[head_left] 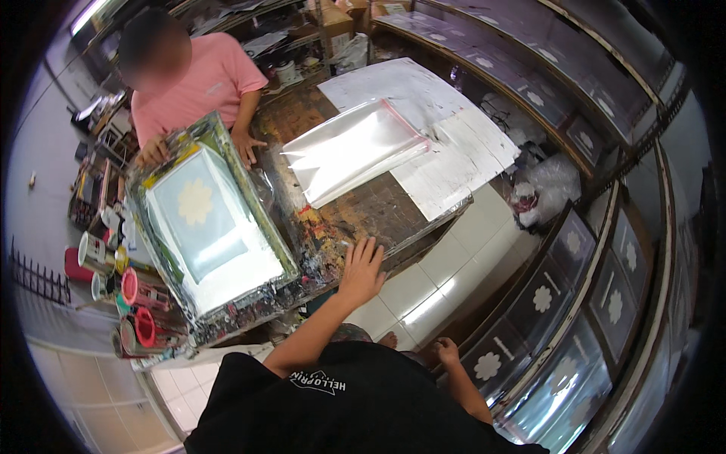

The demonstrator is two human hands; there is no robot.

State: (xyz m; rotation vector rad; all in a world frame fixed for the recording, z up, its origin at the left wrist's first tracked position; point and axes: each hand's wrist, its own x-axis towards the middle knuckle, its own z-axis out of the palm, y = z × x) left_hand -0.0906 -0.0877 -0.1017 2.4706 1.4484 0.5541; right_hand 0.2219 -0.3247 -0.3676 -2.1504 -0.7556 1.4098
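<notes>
My left hand [363, 266] rests on the near edge of a paint-stained wooden table [340, 227], fingers spread and nothing held. Low beside my body, near the drying rack [522, 378], is my right hand [446, 350]; its fingers are too small and partly hidden to make out. Across the table, a person in a pink shirt [200, 83] has one hand on the top of a screen-printing frame [249, 203]. That person's other hand lies beside the frame. A pale flower shape [197, 201] shows on its mesh. A stack of clear plastic sheets [352, 151] lies right of the frame.
Under the plastic stack spreads large white paper [454, 144]. Ink tubs [140, 286] stand left of the frame. Racks with flower-printed sheets [541, 297] line the right side and the far right. A clear plastic bag [556, 185] sits by the table's right end, above white floor tiles [420, 272].
</notes>
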